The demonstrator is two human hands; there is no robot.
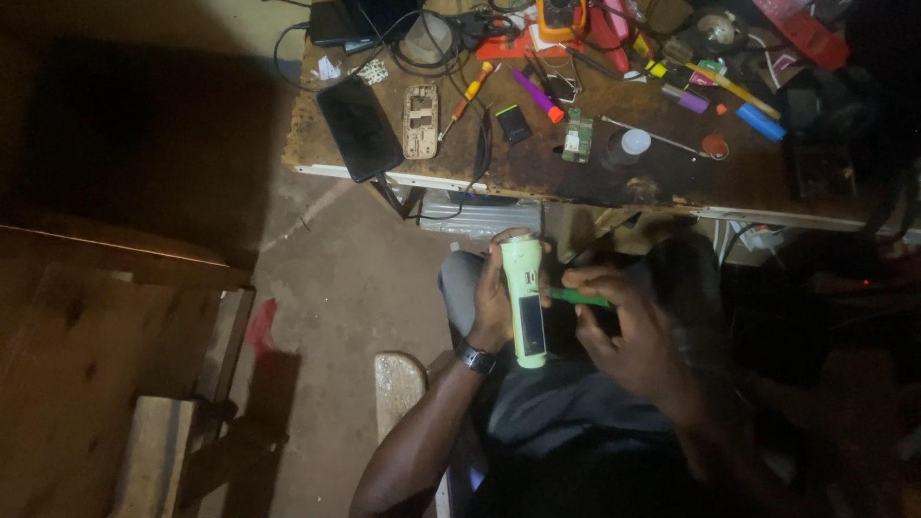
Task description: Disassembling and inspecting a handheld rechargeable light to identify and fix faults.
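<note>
Here, from the head view, we hold a pale green torch (pixel 524 299) upright over our lap, below the desk (pixel 537 168) edge; our left hand (pixel 491 305) wraps closed around its body; our right hand (pixel 624 331) grips a green-handled screwdriver (pixel 578 297), its tip touching the torch's side; on the desk above lie a dark phone (pixel 359 128), a beige phone frame (pixel 420 120) and a small circuit board (pixel 577 135).
</note>
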